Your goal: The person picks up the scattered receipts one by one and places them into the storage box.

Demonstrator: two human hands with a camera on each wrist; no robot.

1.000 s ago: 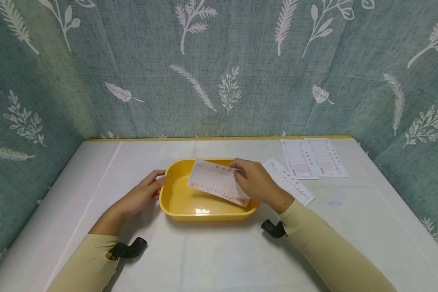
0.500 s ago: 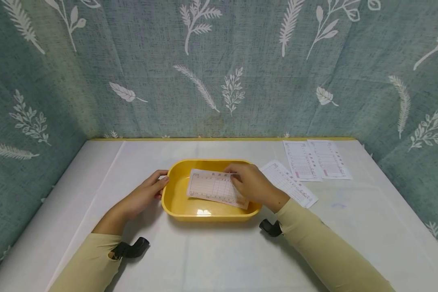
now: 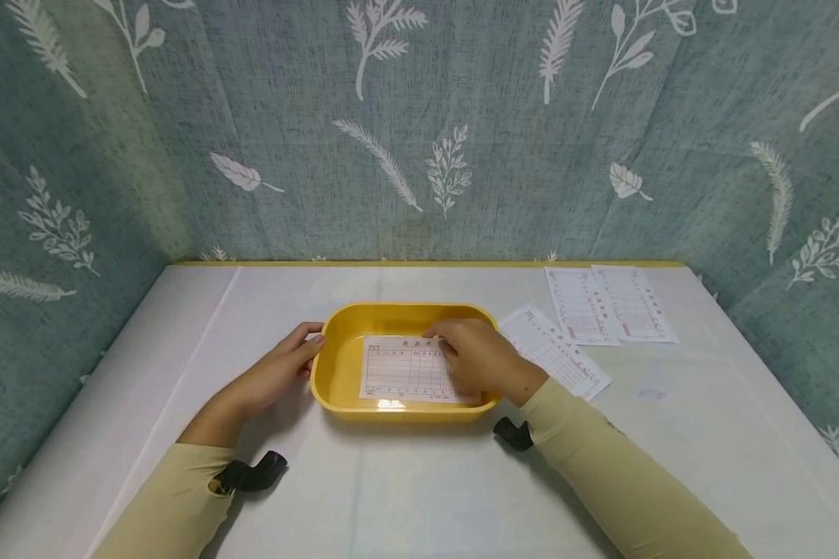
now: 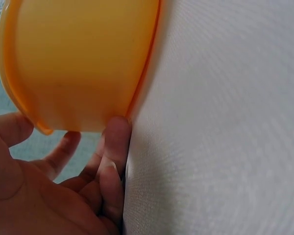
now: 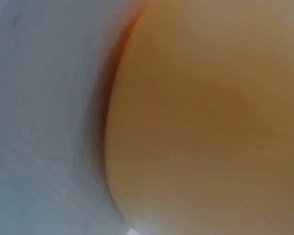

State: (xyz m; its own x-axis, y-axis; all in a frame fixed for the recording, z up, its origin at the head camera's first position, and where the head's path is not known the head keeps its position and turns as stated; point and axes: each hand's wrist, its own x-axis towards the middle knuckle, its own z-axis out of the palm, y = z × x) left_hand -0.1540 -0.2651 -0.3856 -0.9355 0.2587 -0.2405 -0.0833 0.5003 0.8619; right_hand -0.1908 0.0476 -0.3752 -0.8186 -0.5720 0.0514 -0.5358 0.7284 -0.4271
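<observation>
In the head view a yellow plastic tray stands on the white table. My left hand grips its left end; in the left wrist view the thumb is at the rim and the fingertips touch the wall low down, near the table. A printed receipt slip lies nearly flat inside the tray. My right hand reaches over the tray's right end and holds the slip near its upper right part, covering that part. The right wrist view shows only the blurred tray wall, not the hand.
To the right of the tray lie three more printed slips: one slanted slip close to the right forearm, and two overlapping slips, a left one and a right one, farther back. A patterned green cloth walls the back and sides.
The receipt slip has gone from tilted above the tray to lying nearly flat in it, lowered by my right hand. My left hand keeps its place on the tray's end.
</observation>
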